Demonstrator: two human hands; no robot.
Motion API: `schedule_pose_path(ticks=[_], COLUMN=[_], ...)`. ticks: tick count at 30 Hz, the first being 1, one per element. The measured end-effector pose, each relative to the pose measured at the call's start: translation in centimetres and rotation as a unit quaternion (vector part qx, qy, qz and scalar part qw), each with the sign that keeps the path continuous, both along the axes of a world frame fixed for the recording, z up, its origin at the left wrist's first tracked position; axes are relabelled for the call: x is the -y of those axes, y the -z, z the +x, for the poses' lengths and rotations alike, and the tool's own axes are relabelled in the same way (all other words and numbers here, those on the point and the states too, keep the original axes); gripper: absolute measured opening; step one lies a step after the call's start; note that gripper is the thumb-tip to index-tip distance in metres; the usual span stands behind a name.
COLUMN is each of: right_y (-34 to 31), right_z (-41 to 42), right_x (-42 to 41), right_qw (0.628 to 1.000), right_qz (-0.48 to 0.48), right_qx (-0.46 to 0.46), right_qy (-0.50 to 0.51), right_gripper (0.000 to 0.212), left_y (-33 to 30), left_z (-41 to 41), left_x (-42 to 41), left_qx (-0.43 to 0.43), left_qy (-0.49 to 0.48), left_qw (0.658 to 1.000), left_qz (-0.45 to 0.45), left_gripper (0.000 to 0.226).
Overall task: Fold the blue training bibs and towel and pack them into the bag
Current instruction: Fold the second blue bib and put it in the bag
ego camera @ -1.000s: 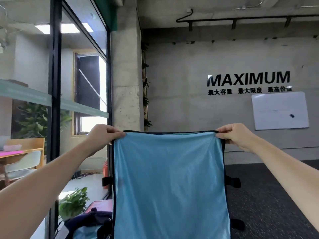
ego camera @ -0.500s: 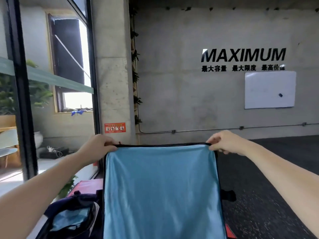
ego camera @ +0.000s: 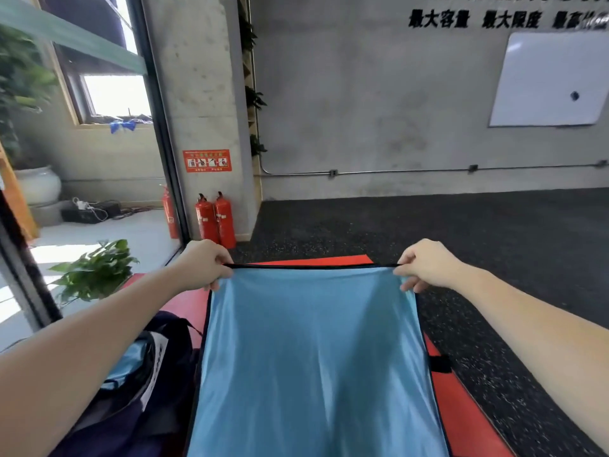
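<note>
Head view: left hand (ego camera: 206,263) and right hand (ego camera: 425,265) each pinch a top corner of blue bib (ego camera: 313,357), stretched crosswise, hanging over red mat (ego camera: 461,407); bag (ego camera: 138,374) lies lower-left, nearer left hand.

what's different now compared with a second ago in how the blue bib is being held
The light blue black-trimmed bib has come down from in front of the wall to over the red floor mat, the view tilting down. Left hand and right hand still pinch its top corners, stretched flat.
</note>
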State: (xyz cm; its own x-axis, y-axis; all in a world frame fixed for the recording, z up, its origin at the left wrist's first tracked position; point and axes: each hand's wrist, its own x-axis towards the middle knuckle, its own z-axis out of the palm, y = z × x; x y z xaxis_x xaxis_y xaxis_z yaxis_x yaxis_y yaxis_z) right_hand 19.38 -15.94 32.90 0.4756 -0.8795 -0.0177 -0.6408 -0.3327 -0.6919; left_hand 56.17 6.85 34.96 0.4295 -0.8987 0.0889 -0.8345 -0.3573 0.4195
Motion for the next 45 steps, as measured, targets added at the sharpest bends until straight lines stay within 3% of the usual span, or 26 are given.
schedule_pose_path(ticks=[5,10,12,17,21,25,31,35,40,45], right_y=[-1.5,-9.1,-12.7,-19.2,-20.2,-15.7,-0.9,7.8,13.0,12.8], right_z=[3.3,4.6,4.6,3.2,1.5,-0.6,-4.7,-7.3,-10.8,-13.2], right_x=[4.1,5.6,5.1,2.5,-1.0,-5.0,-11.5,-14.4,-16.4,-17.0], right_qw=[0.995,0.965,0.948,0.909,0.906,0.930,0.978,0.991,0.995,0.999], right_qz=[-0.050,-0.249,-0.298,-0.370,-0.360,-0.313,-0.192,-0.131,-0.092,-0.018], right_qx=[0.079,0.054,0.092,0.185,0.221,0.191,0.082,0.034,0.013,0.026], right_qy=[0.046,0.069,0.069,0.048,0.019,0.007,-0.022,-0.022,-0.025,-0.044], right_gripper=[0.010,0.018,0.017,0.014,0.015,0.010,0.016,0.014,0.014,0.017], left_y=[-2.7,-9.8,-13.5,-20.2,-20.9,-15.5,2.3,12.3,16.6,16.3], left_z=[2.1,3.3,2.8,1.0,0.0,-1.1,-5.5,-7.8,-11.3,-12.4], left_x=[4.9,7.5,7.0,3.5,-0.3,-4.0,-10.1,-13.8,-17.2,-18.4], left_qx=[0.012,0.055,0.074,0.106,0.096,0.024,0.023,0.010,-0.021,-0.130], left_qy=[-0.030,-0.062,-0.064,-0.062,-0.059,-0.048,-0.083,-0.082,-0.052,-0.037], left_qw=[0.998,0.974,0.956,0.909,0.902,0.925,0.964,0.978,0.989,0.979], left_qz=[-0.046,-0.210,-0.277,-0.397,-0.418,-0.376,-0.253,-0.192,-0.140,-0.152], left_gripper=[0.005,0.010,0.013,0.017,0.015,0.023,0.030,0.039,0.031,0.015])
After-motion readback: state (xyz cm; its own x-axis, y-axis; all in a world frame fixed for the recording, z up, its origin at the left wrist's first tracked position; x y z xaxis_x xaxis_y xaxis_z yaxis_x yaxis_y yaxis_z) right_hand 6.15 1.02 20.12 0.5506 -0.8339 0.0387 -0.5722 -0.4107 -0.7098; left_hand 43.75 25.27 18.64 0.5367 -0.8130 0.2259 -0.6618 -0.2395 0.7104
